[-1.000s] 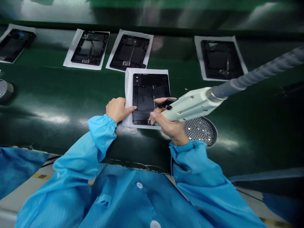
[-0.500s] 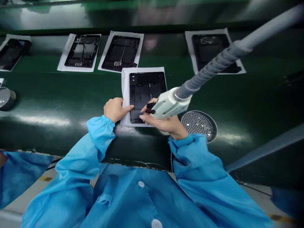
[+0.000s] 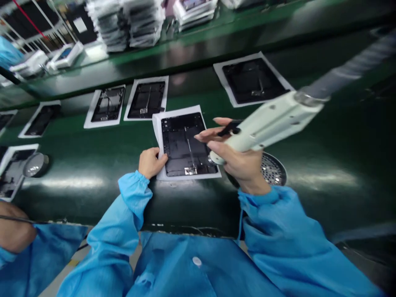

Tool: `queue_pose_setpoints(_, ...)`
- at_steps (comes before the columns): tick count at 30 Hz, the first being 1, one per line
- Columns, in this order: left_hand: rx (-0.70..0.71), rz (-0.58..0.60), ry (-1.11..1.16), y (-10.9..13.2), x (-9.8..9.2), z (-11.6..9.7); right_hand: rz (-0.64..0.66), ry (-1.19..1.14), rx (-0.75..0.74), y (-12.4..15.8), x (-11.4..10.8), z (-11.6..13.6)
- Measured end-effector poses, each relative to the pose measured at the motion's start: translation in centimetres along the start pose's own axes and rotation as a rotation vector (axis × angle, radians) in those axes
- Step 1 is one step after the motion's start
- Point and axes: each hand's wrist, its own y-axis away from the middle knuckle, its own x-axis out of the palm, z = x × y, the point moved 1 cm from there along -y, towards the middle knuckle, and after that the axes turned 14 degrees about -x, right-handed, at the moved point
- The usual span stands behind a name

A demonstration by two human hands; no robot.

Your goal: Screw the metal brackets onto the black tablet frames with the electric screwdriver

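A black tablet housing (image 3: 177, 142) lies on a white sheet (image 3: 212, 176) in front of me, a thin flex cable and a small metal-coloured board inside it. My left hand (image 3: 151, 162) is closed at its left edge, thumb on the rim and fingers curled. In my right hand (image 3: 243, 159) is a pale green electric screwdriver (image 3: 275, 119), tilted, with a grey hose running up to the right. Its nose is over the housing's lower right corner; whether it touches, I cannot tell. My right index and middle fingers stretch out past the black lever.
A round perforated dish (image 3: 274, 169) of small shiny parts sits right of the housing, partly behind my right wrist. Other housings on sheets lie behind, including one at the right (image 3: 252, 80). Another person's arm (image 3: 15, 229) is at lower left. Stacks (image 3: 144, 22) stand on the shelf.
My right hand has moved the electric screwdriver rightward from the middle of the housing, uncovering the small board. My left hand stays at the left edge. The view has tilted, showing the shelf.
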Motion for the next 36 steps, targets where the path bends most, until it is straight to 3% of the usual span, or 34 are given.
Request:
queue_pose_setpoints(4, -0.102, -0.133, 0.587, -2.2, 0.2, -0.1, 0.092, -0.072, 0.113, 0.0, -1.9, 0.8)
queue_pose_setpoints(6, -0.098, -0.182, 0.691, -4.3, 0.2, -0.9, 0.147, -0.048, 0.177, 0.4, -2.2, 0.6)
queue_pose_setpoints(16, 0.003, -0.315, 0.531, -17.1, -1.0, -9.9, 0.217, 0.016, 0.357, 1.1, -0.6, -2.9)
queue_pose_setpoints(20, 0.006, -0.300, 0.328, -19.5, -0.9, -10.8, 0.225, 0.051, 0.311, 1.0, -0.7, -3.2)
queue_pose_setpoints(24, 0.087, -0.189, 0.035, -18.7, -2.6, -8.7, 0.219, 0.118, 0.188, 0.8, -0.7, -3.1)
queue_pose_setpoints(27, 0.125, -0.096, -0.210, -18.0, -6.0, -5.4, 0.215, 0.155, 0.182, 0.6, -0.5, -3.1)
queue_pose_setpoints(32, 0.076, -0.004, -0.572, -19.2, -11.7, 0.6, 0.204, 0.182, 0.178, 0.4, -0.2, -3.1)
queue_pose_setpoints(36, 0.092, 0.054, -0.745, -20.0, -12.5, 2.8, 0.186, 0.180, 0.142, 0.2, 0.1, -2.8)
